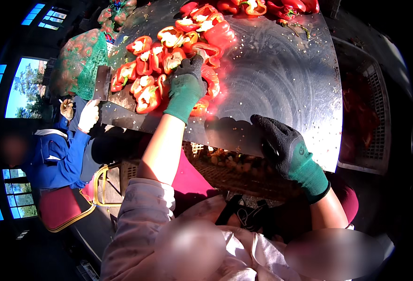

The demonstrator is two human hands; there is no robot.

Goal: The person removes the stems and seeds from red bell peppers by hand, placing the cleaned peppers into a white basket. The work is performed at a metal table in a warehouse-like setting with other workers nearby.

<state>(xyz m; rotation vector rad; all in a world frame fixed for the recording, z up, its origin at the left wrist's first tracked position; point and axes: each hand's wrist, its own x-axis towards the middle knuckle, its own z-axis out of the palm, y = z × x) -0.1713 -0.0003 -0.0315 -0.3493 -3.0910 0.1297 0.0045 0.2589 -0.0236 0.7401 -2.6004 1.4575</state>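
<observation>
My left hand (186, 87), in a green and black work glove, reaches into a pile of cut red bell peppers (148, 99) on the metal table (272, 79). Its fingers are bent against one pepper half (173, 60) and seem to grip it; the fingertips are partly hidden. Many halves lie cut side up, showing pale cores and seeds. My right hand (285, 149), gloved alike, hovers by the table's near edge, apart from the peppers. Its fingers point left, spread from the thumb, and I see nothing held in it, though shadow darkens the palm side.
More red peppers (288, 8) lie along the far edge. A crate with red contents (377, 122) stands right of the table; another crate (225, 164) sits below its near edge. At left are a green mesh sack (82, 61), a flat blade (102, 83), a co-worker in blue (59, 154) and a red chair (63, 206).
</observation>
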